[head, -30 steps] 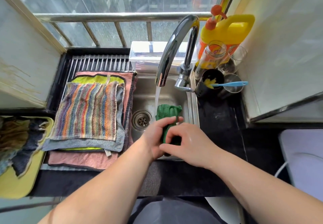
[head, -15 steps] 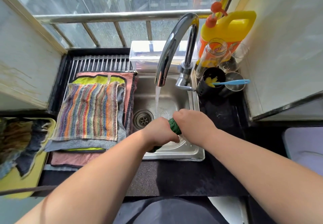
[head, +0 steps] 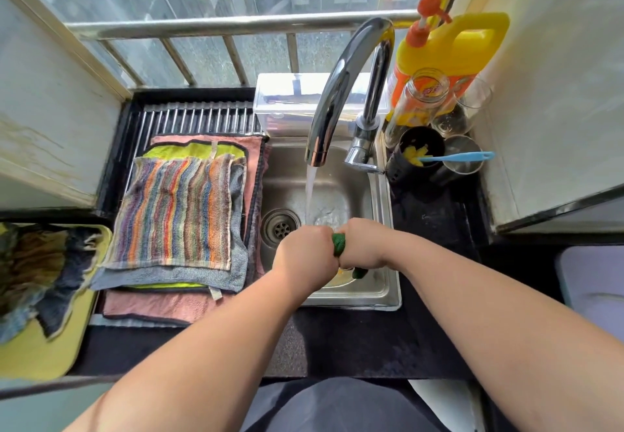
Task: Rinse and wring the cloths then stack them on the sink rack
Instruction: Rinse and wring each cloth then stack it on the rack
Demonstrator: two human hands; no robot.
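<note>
Tray: a yellow tray [head: 33,354] sits at the far left, holding a crumpled heap of dark and blue-grey cloths [head: 40,269].
Rack: a slatted sink rack [head: 196,117] lies just right of the tray; its bare bars show at the far end.
Stack: four cloths lie flat on the rack. A pink cloth [head: 152,306] is at the bottom, then a yellow-green cloth [head: 189,149], a grey cloth [head: 169,276], and a striped cloth [head: 179,209] on top.
Sink: the steel sink [head: 381,296] sits beside the rack, its drain [head: 281,227] near the left wall.
Faucet: the curved chrome faucet [head: 341,87] arches over the basin, and a water stream [head: 310,192] falls just behind the hands.
Left hand: the left hand [head: 304,256] is curled into a fist around one end of the green cloth, over the front of the basin.
Green cloth: the green cloth [head: 339,244] is twisted into a tight roll. Only a short band shows between the two fists, and a tip pokes out below the right one.
Right hand: the right hand [head: 363,246] grips the other end, knuckles almost touching the left hand.
Box: a clear plastic box [head: 287,101] stands behind the sink.
Right counter: a yellow detergent jug [head: 452,43] with an orange pump, a glass jar [head: 422,101], and a dark cup [head: 415,158] with a blue-handled brush [head: 456,156] across it crowd the corner.
</note>
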